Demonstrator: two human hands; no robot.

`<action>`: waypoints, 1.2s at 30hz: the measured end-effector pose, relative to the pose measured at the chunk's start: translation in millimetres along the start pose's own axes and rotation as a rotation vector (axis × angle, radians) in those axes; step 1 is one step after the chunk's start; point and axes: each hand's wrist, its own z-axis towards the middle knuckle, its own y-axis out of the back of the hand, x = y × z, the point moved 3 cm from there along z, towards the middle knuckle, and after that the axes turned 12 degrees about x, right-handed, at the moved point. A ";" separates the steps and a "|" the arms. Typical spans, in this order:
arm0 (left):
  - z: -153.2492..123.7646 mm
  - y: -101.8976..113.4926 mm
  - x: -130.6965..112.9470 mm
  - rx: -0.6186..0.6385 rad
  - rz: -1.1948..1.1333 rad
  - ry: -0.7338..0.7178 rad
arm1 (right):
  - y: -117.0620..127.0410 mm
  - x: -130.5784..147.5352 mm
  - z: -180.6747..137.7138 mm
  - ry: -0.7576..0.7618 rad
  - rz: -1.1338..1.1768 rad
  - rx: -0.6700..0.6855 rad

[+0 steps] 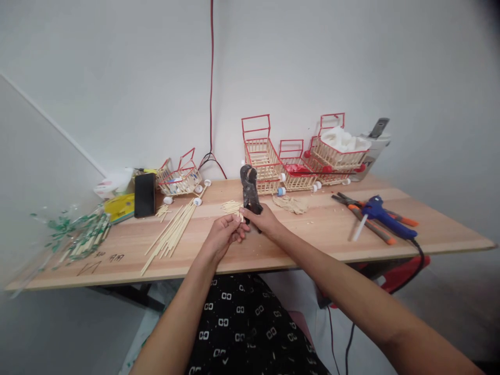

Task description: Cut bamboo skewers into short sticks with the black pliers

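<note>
My right hand (263, 220) is closed round the handles of dark cutting pliers (249, 188), whose jaws point up above the wooden table (312, 234). My left hand (224, 234) is closed in a pinch on a few short bamboo sticks (239, 217), held right against the right hand. Just behind both hands lies a small pile of cut stick pieces (230, 207). A long bundle of bamboo skewers (174, 232) lies to the left of my left hand.
Red-and-bamboo model carts (300, 159) stand along the wall, another (182, 177) at back left. A black phone (145, 194), a yellow pack (120, 207) and green-wrapped sticks (80, 234) lie left. A blue glue gun (385, 216) and orange-handled pliers (371, 221) lie right.
</note>
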 end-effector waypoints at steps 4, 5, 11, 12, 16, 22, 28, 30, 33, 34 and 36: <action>0.0 -1.3 -0.8 -0.002 0.000 -0.002 | -0.8 -0.8 1.0 0.005 -0.027 0.009; -0.1 -1.5 -1.1 -0.007 -0.001 -0.002 | -0.6 -1.6 1.3 0.005 -0.033 0.002; -1.6 -3.2 -2.9 -0.012 -0.031 0.003 | 1.6 -6.5 3.2 -0.018 -0.036 -0.054; -1.9 -3.5 -3.2 -0.006 -0.037 0.003 | 1.6 -7.1 3.6 -0.017 -0.022 -0.048; -2.6 -4.4 -4.4 0.023 -0.015 -0.023 | 1.9 -9.9 4.8 -0.016 0.013 -0.029; -3.0 -4.2 -5.1 0.012 0.058 -0.038 | 1.4 -10.8 4.5 -0.038 -0.017 -0.012; -3.0 -5.3 -4.9 -0.026 0.058 -0.031 | 0.5 -4.0 3.1 -0.016 -0.056 -0.054; -2.7 -5.2 -4.3 -0.039 0.064 -0.041 | -0.3 -3.3 2.7 -0.003 -0.070 -0.059; -2.3 -4.9 -3.6 -0.052 0.095 -0.074 | -2.3 -2.9 1.4 0.034 -0.105 -0.044; -2.2 -4.8 -3.4 -0.058 0.110 -0.077 | -2.9 -2.7 0.8 0.042 -0.119 -0.041; -2.1 -4.7 -3.2 -0.068 0.135 -0.074 | -4.3 -1.7 -0.8 0.052 -0.140 -0.037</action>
